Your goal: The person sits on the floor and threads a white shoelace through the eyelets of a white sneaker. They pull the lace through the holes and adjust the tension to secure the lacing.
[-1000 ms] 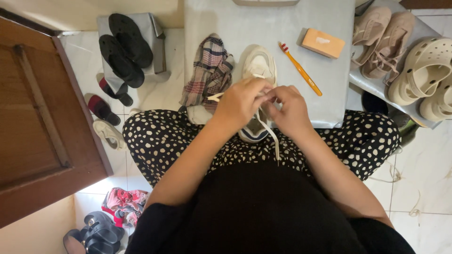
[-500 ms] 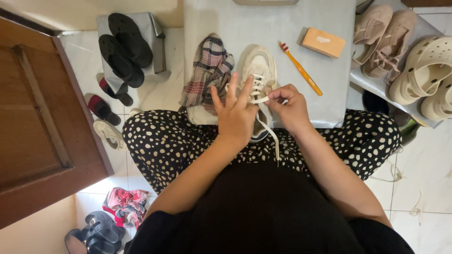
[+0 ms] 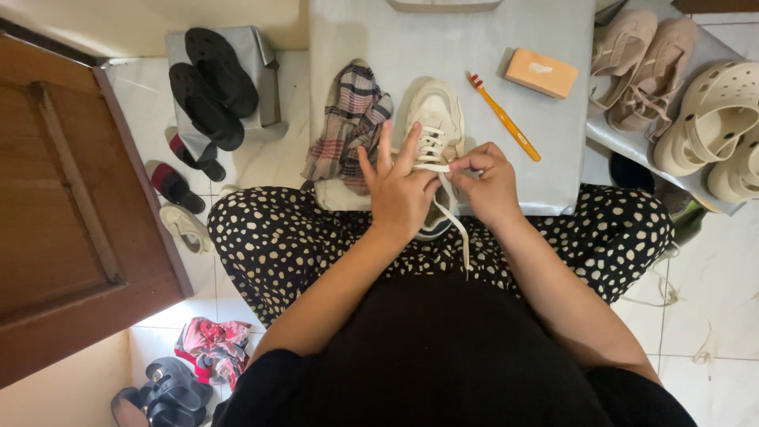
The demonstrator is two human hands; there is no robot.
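Observation:
A white sneaker (image 3: 433, 111) lies on the grey table (image 3: 451, 39), toe pointing away from me. My left hand (image 3: 399, 190) rests on the shoe's tongue and laces with fingers spread. My right hand (image 3: 486, 180) pinches a white shoelace (image 3: 458, 229) at the shoe's right side; the lace's free end hangs down toward my lap. A plaid cloth (image 3: 348, 119) lies just left of the shoe.
An orange toothbrush (image 3: 506, 119) and an orange bar of soap (image 3: 541, 73) lie right of the shoe. Beige sneakers (image 3: 640, 63) and cream clogs (image 3: 711, 119) sit at the right. Black sandals (image 3: 213, 83) on a box and a wooden door (image 3: 63, 229) are at the left.
My left hand has let go of the lace, opened its fingers and laid flat on the shoe. My right hand still pinches the lace.

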